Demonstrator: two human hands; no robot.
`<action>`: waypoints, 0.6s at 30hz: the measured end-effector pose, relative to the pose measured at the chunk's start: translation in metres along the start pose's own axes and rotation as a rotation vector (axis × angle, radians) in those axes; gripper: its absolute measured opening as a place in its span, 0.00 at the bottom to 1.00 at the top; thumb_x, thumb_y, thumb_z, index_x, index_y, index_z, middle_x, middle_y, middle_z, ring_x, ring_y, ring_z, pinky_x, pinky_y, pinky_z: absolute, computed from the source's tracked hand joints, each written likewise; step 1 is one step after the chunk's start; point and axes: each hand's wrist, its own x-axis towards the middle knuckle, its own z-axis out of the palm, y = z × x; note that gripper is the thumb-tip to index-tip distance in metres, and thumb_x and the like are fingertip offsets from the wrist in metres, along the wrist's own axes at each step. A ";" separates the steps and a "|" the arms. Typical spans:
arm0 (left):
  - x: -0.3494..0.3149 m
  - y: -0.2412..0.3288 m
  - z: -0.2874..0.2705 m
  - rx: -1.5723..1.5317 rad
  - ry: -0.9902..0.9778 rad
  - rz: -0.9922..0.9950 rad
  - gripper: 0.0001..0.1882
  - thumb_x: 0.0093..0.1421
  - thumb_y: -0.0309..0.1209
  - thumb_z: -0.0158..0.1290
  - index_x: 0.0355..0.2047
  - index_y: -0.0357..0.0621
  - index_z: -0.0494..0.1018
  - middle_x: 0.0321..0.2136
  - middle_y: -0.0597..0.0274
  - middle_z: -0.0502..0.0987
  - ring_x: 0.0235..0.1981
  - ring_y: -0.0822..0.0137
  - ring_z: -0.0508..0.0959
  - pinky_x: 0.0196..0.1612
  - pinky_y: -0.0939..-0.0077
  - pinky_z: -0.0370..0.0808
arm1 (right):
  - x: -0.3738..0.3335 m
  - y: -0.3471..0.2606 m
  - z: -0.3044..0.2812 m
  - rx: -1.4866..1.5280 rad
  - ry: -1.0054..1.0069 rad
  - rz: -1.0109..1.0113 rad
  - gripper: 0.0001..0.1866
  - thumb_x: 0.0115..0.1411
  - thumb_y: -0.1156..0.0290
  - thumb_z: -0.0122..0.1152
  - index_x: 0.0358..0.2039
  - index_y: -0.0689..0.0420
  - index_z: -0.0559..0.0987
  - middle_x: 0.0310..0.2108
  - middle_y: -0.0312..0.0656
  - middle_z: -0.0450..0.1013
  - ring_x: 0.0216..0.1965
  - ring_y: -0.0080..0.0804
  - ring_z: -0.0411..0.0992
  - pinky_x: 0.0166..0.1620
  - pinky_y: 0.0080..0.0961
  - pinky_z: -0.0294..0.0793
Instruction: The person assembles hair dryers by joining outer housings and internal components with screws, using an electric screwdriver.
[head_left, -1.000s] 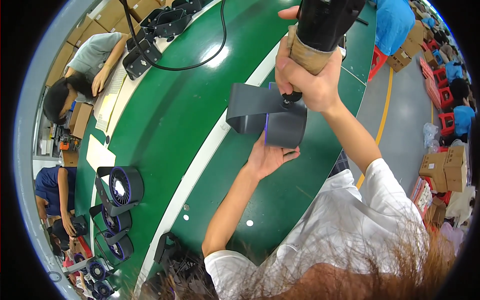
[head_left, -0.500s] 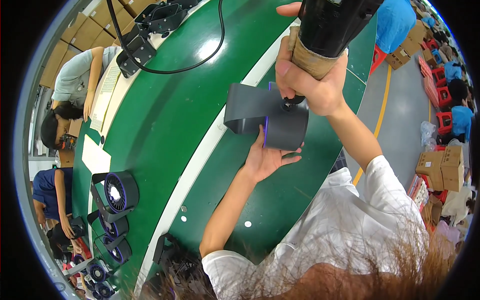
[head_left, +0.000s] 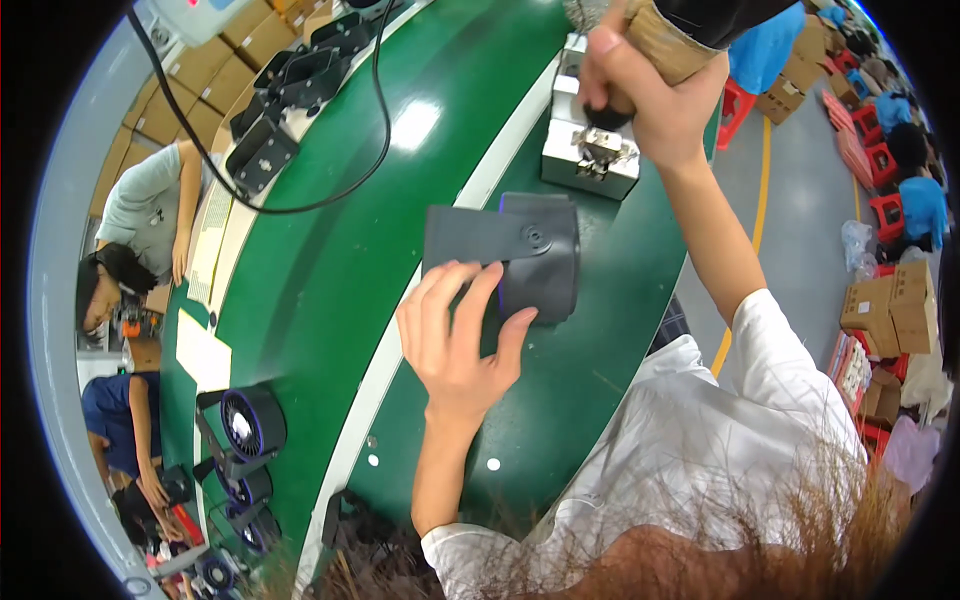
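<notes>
One grey drum unit (head_left: 548, 285), probably light, stiff, smooth; bracket (head_left: 470, 235) seems best hold. Left hand (head_left: 460, 345) half-open, fingers against bracket; right hand (head_left: 660, 100) gripping tan-wrapped black tool (head_left: 676, 42).

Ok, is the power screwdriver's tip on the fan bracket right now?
No, the right hand holds the power screwdriver with its tip over the white screw feeder, clear of the fan bracket.

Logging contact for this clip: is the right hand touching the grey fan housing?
Apart. The head view shows green tabletop between the grey fan housing and the right hand, which is up by the white box.
</notes>
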 end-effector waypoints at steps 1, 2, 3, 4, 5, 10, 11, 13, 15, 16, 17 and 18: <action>0.002 0.002 0.007 -0.012 0.011 0.010 0.19 0.56 0.38 0.57 0.44 0.39 0.75 0.40 0.54 0.75 0.42 0.56 0.75 0.46 0.66 0.71 | 0.007 0.008 -0.016 -0.147 0.096 -0.080 0.33 0.54 0.85 0.54 0.60 0.62 0.55 0.18 0.36 0.67 0.15 0.22 0.67 0.19 0.19 0.66; -0.001 0.001 0.016 -0.012 -0.007 -0.011 0.20 0.55 0.38 0.57 0.45 0.41 0.75 0.44 0.54 0.74 0.45 0.55 0.73 0.50 0.62 0.67 | 0.012 0.017 -0.034 -0.296 0.192 -0.161 0.33 0.56 0.85 0.53 0.61 0.61 0.54 0.17 0.36 0.66 0.14 0.23 0.66 0.18 0.19 0.66; -0.004 0.000 0.027 -0.012 -0.026 -0.033 0.22 0.54 0.38 0.57 0.47 0.42 0.74 0.47 0.55 0.73 0.49 0.54 0.71 0.54 0.59 0.64 | 0.018 0.033 -0.059 -0.310 0.192 -0.174 0.33 0.56 0.85 0.53 0.61 0.61 0.54 0.17 0.36 0.66 0.14 0.23 0.66 0.18 0.19 0.66; -0.003 0.001 0.037 -0.015 -0.050 -0.050 0.23 0.53 0.39 0.57 0.49 0.43 0.74 0.50 0.55 0.71 0.52 0.52 0.69 0.59 0.55 0.60 | 0.025 0.049 -0.093 -0.593 0.177 -0.357 0.26 0.55 0.82 0.56 0.54 0.64 0.61 0.18 0.39 0.68 0.16 0.24 0.68 0.21 0.20 0.68; -0.009 0.000 0.041 -0.018 -0.051 -0.057 0.23 0.53 0.39 0.57 0.49 0.43 0.74 0.50 0.55 0.71 0.52 0.52 0.69 0.59 0.55 0.60 | 0.026 0.053 -0.091 -0.857 0.148 -0.523 0.19 0.54 0.80 0.58 0.47 0.67 0.68 0.19 0.41 0.70 0.18 0.25 0.69 0.25 0.21 0.71; -0.028 -0.010 0.060 0.087 -0.027 0.013 0.25 0.58 0.42 0.52 0.53 0.46 0.71 0.54 0.53 0.68 0.58 0.52 0.66 0.63 0.50 0.52 | -0.010 0.054 -0.080 -0.848 0.259 -0.321 0.15 0.55 0.79 0.61 0.42 0.67 0.71 0.20 0.40 0.71 0.21 0.25 0.70 0.28 0.21 0.71; -0.031 -0.013 0.064 0.106 -0.001 0.031 0.25 0.59 0.43 0.50 0.54 0.47 0.71 0.55 0.53 0.68 0.58 0.52 0.65 0.63 0.49 0.50 | -0.008 0.047 -0.072 -0.613 0.228 -0.347 0.16 0.55 0.80 0.60 0.44 0.66 0.70 0.20 0.40 0.71 0.20 0.25 0.70 0.27 0.21 0.71; -0.037 -0.014 0.064 0.118 0.007 0.048 0.25 0.60 0.44 0.48 0.54 0.48 0.71 0.56 0.53 0.68 0.59 0.52 0.65 0.64 0.49 0.48 | -0.013 0.045 -0.068 -0.384 0.210 -0.353 0.18 0.55 0.81 0.60 0.46 0.66 0.68 0.21 0.40 0.71 0.19 0.25 0.70 0.27 0.21 0.70; -0.037 -0.012 0.065 0.155 0.019 0.043 0.23 0.62 0.46 0.44 0.54 0.52 0.72 0.56 0.54 0.68 0.58 0.53 0.67 0.64 0.50 0.49 | -0.018 0.041 -0.078 -0.430 0.115 -0.193 0.25 0.55 0.83 0.59 0.52 0.65 0.63 0.22 0.40 0.71 0.18 0.24 0.69 0.25 0.20 0.70; -0.035 -0.012 0.067 0.169 0.031 0.049 0.23 0.64 0.48 0.41 0.54 0.54 0.73 0.56 0.54 0.68 0.57 0.54 0.67 0.64 0.51 0.49 | -0.017 0.038 -0.082 -0.456 0.071 -0.123 0.28 0.55 0.84 0.58 0.55 0.64 0.60 0.23 0.40 0.71 0.18 0.24 0.69 0.24 0.20 0.69; -0.034 -0.012 0.068 0.163 0.033 0.054 0.23 0.64 0.48 0.41 0.54 0.54 0.73 0.56 0.54 0.68 0.57 0.54 0.67 0.64 0.51 0.49 | -0.018 0.038 -0.076 -0.462 0.074 -0.127 0.28 0.55 0.84 0.58 0.55 0.64 0.60 0.23 0.40 0.71 0.18 0.24 0.69 0.24 0.20 0.69; -0.035 -0.013 0.068 0.166 0.029 0.052 0.23 0.64 0.47 0.42 0.54 0.54 0.73 0.56 0.54 0.68 0.57 0.54 0.67 0.64 0.51 0.50 | -0.021 0.040 -0.063 -0.409 0.171 -0.080 0.30 0.55 0.85 0.57 0.57 0.63 0.57 0.21 0.39 0.69 0.16 0.24 0.68 0.22 0.20 0.68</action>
